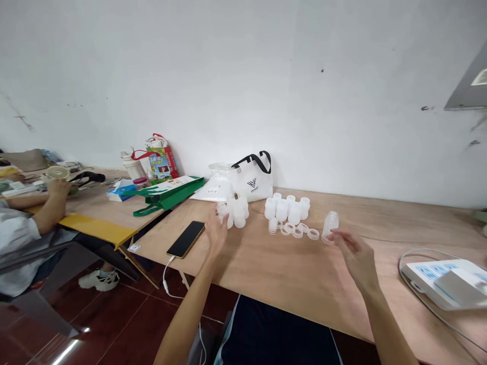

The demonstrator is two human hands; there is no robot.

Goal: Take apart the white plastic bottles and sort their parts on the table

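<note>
My left hand [216,230] is at the left side of a cluster of frosted white plastic bottles [239,215], its fingers curled against the nearest one. My right hand [355,253] has thumb and fingers pinched at the base of a clear, tapered stack of plastic cups [331,225], which stands upright on the table. Between my hands sits a second group of frosted bottles [294,213]. In front of them lie several loose translucent rings [313,233] and a short stack of rings [273,226].
A phone [186,239] with a white cable lies left of my left hand. Behind are a white bag [253,180] and a plastic bag [216,185]. A white device [447,279] with a cable is at right. Another person's hand [59,190] is at the left table.
</note>
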